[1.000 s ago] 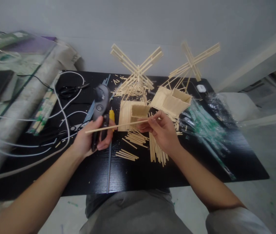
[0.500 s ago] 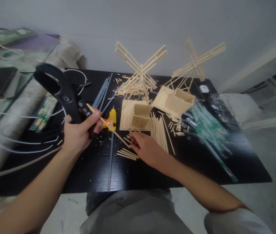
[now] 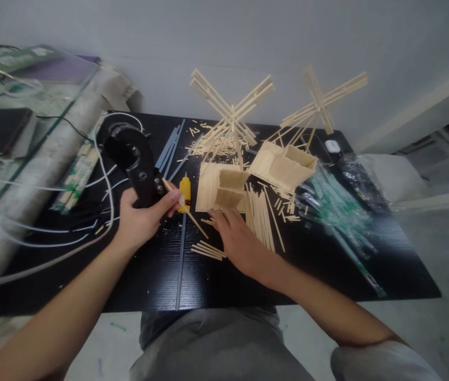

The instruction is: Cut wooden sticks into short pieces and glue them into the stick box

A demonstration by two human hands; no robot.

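Observation:
My left hand is closed around a black-handled cutting tool, its looped handle pointing up and away. The same hand pinches a thin wooden stick between thumb and fingers, one end slanting down to the right. My right hand rests low over the table, fingers bent together at a few short cut sticks; whatever its fingertips hold is hidden. Just below lies a row of short sticks. A yellow glue gun lies beside my left fingertips, partly covered by them.
Two windmill-like stick models stand at the back. Long sticks lie right of my right hand. Plastic wrappers cover the right side. Grey strips and a white cable lie left.
My left hand has moved right and slightly forward with the cutting tool and stick, tilting the tool. My right hand has left the stick's lower end and shifted slightly forward toward the short sticks.

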